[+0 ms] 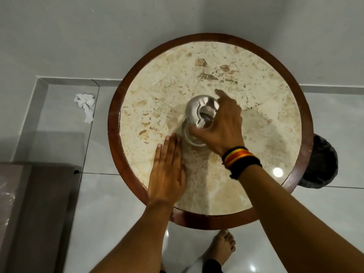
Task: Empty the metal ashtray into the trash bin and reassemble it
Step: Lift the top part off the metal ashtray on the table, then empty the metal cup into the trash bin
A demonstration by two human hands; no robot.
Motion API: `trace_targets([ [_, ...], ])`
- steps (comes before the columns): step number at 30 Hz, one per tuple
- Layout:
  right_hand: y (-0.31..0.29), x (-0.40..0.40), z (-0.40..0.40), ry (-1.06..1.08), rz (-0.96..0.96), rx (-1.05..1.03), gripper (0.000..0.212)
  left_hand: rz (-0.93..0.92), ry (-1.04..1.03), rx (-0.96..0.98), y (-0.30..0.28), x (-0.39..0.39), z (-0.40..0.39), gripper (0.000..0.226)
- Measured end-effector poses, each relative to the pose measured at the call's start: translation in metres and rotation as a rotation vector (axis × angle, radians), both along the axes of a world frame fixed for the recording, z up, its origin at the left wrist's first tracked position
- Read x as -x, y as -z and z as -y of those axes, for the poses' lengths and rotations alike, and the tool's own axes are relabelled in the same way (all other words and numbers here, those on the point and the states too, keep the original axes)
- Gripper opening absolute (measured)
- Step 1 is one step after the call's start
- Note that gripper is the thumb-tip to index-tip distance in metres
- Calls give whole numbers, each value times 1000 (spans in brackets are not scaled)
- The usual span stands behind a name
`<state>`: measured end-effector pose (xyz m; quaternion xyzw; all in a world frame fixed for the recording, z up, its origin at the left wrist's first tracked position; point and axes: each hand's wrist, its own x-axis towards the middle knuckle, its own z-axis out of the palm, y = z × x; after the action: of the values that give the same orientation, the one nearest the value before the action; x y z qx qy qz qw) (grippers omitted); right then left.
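1. the metal ashtray (pixel 199 119) stood near the middle of the frame, on the round marble table (pixel 266 134), in two parts: a domed lid (pixel 197 107) tipped up and offset toward the upper side, and a base bowl (pixel 190 137) showing just below it.
2. the right hand (pixel 220 125) came in from the lower right, fingers draped over the lid's right edge and thumb near the base's rim. it looked closed on the lid, holding it at a tilt against the base; exact contact under the fingers was hidden.
3. the left hand (pixel 167 170) lay flat on the table, fingers straight and together, fingertips just beside the base's left edge. it held nothing; whether it touched the base could not be told.
4. the trash bin (pixel 319 164), dark, sat on the floor at the right of the frame, partly hidden behind the table rim and well apart from the ashtray.
5. stage, as a judgement: the lid was off its seat, so this was either opening or refitting. no ash or butts could be made out in the base, but the view inside was too small to be sure.
6. if emptied, what was left was seating the lid square on the base. if not, the carry to the bin and the tipping were also left.
7. a crumpled white tissue (pixel 85 105) lay on the floor at the upper left, unconnected to the grip.
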<state>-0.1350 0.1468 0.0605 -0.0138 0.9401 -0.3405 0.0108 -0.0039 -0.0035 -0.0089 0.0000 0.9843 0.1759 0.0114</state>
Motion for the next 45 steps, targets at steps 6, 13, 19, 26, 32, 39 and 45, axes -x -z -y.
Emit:
trace_targets([
  [6,13,73,-15,122,111,-204,117,37,-12,-44,-1,0,0,63],
  [13,6,51,-27,107,64,-131,84,8,-12,-80,-5,1,-1,62],
  [19,6,-56,-10,-128,30,-153,35,-4,-14,-38,1,-2,-2,62],
  [26,22,-63,-14,-224,-67,-270,17,45,12,39,3,-2,-1,64],
  [32,12,-75,-71,-124,-208,-228,15,-7,30,52,1,-2,-5,64],
  [39,8,-89,-192,270,-290,5,17,-72,2,15,1,28,-25,62],
  [45,35,-91,-306,713,-105,209,21,-54,50,15,4,40,-29,64],
])
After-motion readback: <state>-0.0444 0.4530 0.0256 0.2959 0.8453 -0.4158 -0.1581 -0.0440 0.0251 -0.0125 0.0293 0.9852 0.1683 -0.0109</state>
